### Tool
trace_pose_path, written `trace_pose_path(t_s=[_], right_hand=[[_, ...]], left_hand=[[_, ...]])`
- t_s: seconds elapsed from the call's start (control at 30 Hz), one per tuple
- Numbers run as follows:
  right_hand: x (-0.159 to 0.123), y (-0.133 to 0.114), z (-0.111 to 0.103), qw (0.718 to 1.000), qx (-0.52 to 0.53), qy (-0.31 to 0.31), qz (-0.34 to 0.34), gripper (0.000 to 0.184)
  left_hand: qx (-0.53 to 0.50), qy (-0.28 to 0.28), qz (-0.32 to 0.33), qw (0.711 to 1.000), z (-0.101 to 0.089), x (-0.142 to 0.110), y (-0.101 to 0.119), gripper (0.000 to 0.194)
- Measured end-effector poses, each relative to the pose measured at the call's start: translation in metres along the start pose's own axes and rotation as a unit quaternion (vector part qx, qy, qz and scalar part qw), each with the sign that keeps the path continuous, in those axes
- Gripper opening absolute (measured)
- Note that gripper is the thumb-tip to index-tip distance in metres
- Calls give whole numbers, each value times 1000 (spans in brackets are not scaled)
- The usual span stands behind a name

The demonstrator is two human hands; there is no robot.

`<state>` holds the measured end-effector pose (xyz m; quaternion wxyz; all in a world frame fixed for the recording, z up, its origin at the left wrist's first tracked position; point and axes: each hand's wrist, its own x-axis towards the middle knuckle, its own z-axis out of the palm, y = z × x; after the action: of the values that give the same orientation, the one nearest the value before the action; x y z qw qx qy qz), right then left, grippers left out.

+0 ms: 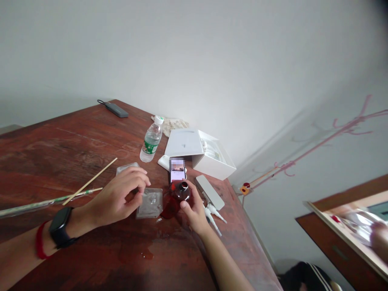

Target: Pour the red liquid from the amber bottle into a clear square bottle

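My right hand [195,212] is wrapped round a dark amber bottle [178,198], which is tilted and has an uncapped neck. My left hand [125,194] hovers just left of the bottle, its fingers curled and the thumb brought to the index finger. Whatever is in that pinch, if anything, I cannot make out. Below and beside its fingertips lies a clear square plastic dish [150,204]; a second clear dish [127,166] is partly covered by the hand. Two white pump heads [215,214] rest to the right of my right hand.
Behind the bottle are a lit phone [177,171], an open white box [212,155] and a green-labelled water bottle [150,141]. A grey case [209,192] lies at the right; wooden chopsticks [91,180] lie left. Water drops [147,254] wet the table. Another person's hand [378,240] shows far right.
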<state>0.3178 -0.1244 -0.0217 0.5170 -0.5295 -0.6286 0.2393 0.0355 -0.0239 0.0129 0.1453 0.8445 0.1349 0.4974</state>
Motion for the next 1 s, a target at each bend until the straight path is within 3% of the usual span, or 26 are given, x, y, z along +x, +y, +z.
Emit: trace_pose_path(t_s=[0.17,0.33,0.67,0.83,1.0], right_hand=[[1,-1,-1,1000,-10,-1,3,80],[0,-2,-2,1000,-12,-4,-1,78],[1,-5,-1,1000,-13,-9,-1,80],[1,-6,0,1000,-2,-5,3,80],[0,-4,2,1000,27,2,9,81]], left_hand=[[78,27,-61,995,6,-5,-15,8],[169,20,-111,979,20,-20,-40,44],[203,32,-193,959,26,-34,-71,79],[173,-3,-239,955,21,-36,-76,87],[173,-44,-250,952,5,-26,-66,92]])
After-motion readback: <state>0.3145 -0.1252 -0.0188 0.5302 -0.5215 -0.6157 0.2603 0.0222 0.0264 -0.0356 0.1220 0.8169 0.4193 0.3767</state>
